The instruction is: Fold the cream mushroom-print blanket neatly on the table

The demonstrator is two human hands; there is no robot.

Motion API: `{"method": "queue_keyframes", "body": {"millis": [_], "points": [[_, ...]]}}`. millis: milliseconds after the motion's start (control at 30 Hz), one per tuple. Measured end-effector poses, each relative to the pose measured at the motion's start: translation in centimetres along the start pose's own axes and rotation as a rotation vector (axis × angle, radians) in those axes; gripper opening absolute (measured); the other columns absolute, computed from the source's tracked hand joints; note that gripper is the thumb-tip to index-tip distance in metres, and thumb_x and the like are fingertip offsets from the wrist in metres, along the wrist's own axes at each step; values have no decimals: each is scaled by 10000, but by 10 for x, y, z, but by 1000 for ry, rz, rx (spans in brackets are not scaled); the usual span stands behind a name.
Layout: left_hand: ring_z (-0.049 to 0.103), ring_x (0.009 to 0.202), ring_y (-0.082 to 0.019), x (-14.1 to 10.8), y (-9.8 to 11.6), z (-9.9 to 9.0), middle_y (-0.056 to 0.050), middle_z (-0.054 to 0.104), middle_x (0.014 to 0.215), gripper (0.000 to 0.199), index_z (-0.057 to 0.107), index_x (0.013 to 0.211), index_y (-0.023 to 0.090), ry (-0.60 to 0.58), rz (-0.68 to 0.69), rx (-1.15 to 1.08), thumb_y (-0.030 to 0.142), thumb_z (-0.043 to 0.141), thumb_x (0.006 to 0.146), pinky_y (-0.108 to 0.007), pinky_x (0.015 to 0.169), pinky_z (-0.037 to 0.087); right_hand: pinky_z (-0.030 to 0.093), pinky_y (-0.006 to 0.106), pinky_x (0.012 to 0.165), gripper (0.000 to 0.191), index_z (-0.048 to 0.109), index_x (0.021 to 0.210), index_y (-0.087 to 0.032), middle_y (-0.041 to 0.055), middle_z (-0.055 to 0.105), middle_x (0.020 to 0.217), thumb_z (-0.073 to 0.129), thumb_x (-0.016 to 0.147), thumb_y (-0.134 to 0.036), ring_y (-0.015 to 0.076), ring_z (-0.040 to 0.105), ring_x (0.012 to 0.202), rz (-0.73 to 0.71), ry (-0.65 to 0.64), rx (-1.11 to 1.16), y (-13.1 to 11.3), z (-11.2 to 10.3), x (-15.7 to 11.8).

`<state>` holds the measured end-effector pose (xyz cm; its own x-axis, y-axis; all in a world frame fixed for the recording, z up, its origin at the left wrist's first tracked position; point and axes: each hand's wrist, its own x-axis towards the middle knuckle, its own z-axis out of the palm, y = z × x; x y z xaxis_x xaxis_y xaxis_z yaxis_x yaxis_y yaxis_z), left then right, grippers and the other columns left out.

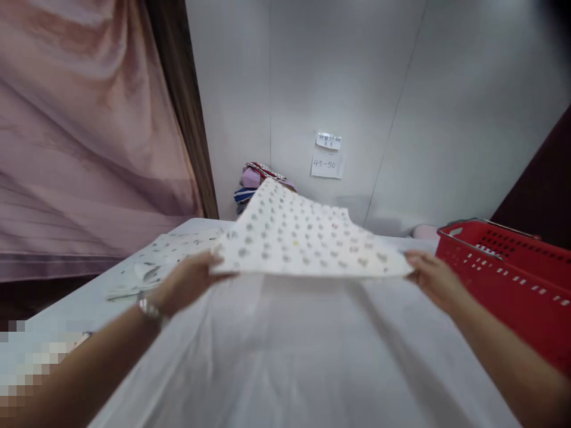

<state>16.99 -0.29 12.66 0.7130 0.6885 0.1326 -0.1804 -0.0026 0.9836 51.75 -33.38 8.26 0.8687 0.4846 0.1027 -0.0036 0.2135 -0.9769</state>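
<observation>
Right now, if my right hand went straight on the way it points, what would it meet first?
The spotted white cloth: your right hand grips its right end, fingers pointing inward across it. Beyond that, possibly the folded pile or the wall; depth is unclear.

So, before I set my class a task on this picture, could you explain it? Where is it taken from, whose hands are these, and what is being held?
There is no machine here: these are a person's own bare hands. The single picture comes from a camera worn on that person's head, looking forward and down, so the forearms reach in from below. The left hand and right hand hold a spotted white cloth by its near edge, one at each end. Beneath is a white table. On it, to the left, lies more patterned cloth. Behind the held cloth is a fabric stack, and at the right, a red basket.
</observation>
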Motion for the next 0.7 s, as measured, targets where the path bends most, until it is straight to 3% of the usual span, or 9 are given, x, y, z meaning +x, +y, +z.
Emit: {"method": "queue_keyframes", "body": {"millis": [33,100,200,267,400,533,700], "points": [[611,1007,-307,-21,-30,-6,-167,663,1055,351,596,1029,40,-1,-121,-12,145,571,695,-441,803,552,540,258,649,254,643,869,-172,44,687,877,740,653,-265,153,640,747,126,-21,-15,30,-5,-16],[625,1001,-279,-57,-80,-15,-127,668,1062,355,580,1046,88,96,-521,-158,107,587,691,-417,807,565,542,252,635,271,641,865,-177,36,690,826,756,639,-273,151,639,716,320,-35,-31,78,-13,-46],[679,857,-244,-93,-120,-25,-121,685,988,352,548,1052,91,245,-775,-264,70,587,704,-349,741,590,542,251,606,262,636,838,-187,20,682,764,769,627,-268,147,630,676,456,-24,-37,112,-22,-77],[691,793,-236,-106,-122,-29,-118,686,971,354,543,1047,90,290,-774,-275,69,608,700,-339,735,593,536,236,606,273,638,850,-197,9,682,784,771,627,-281,137,624,676,446,-13,-31,112,-26,-91],[690,769,-230,-122,-101,-32,-99,677,975,319,565,1006,94,298,-711,-209,97,634,694,-352,752,591,517,216,596,279,643,875,-220,-12,668,796,758,642,-322,127,610,679,411,-27,-70,97,-29,-115],[664,604,-205,-139,-89,-35,14,576,613,193,562,849,134,370,-789,-30,140,658,682,-347,657,592,517,240,574,261,646,820,-225,-20,641,726,754,623,-356,142,598,641,485,-49,-147,94,-30,-144],[644,593,-180,-156,-90,-41,-2,597,650,193,563,786,157,235,-748,84,209,660,627,-270,545,547,511,230,588,331,640,891,-234,-15,637,785,737,639,-425,137,590,656,481,-54,-227,96,-38,-168]]}}
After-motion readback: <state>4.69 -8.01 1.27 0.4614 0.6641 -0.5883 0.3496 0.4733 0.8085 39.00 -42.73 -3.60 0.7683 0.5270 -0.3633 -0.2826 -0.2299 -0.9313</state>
